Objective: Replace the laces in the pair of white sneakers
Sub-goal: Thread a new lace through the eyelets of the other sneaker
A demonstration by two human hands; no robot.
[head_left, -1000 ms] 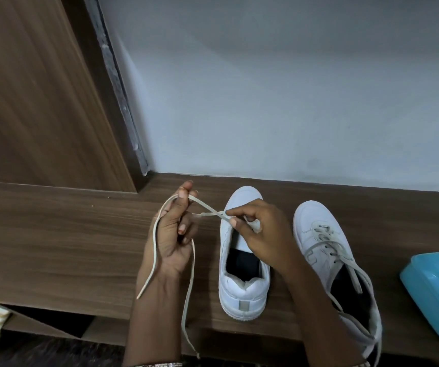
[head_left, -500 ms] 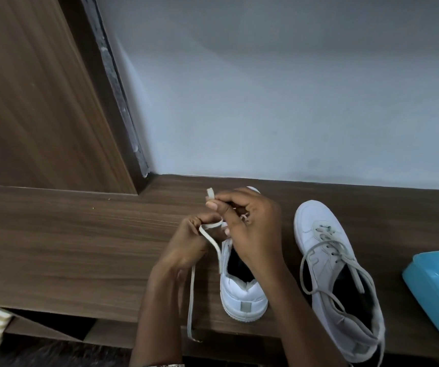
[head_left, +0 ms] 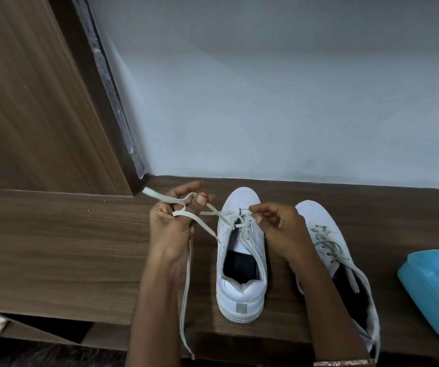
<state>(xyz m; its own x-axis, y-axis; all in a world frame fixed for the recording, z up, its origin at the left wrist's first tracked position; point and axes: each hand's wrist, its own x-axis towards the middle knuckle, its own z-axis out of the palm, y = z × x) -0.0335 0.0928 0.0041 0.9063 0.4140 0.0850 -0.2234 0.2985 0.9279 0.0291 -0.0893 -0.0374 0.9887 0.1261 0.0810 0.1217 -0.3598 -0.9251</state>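
Two hands on one lace. Left hand grips its loops; right hand pinches it at the sneaker.

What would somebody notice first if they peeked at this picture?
Two hands handle a white lace in the middle: the left hand grips it looped round its fingers, and the right hand pinches it at the eyelets of a white sneaker. A second sneaker, loosely laced, lies to the right, near a blue container.
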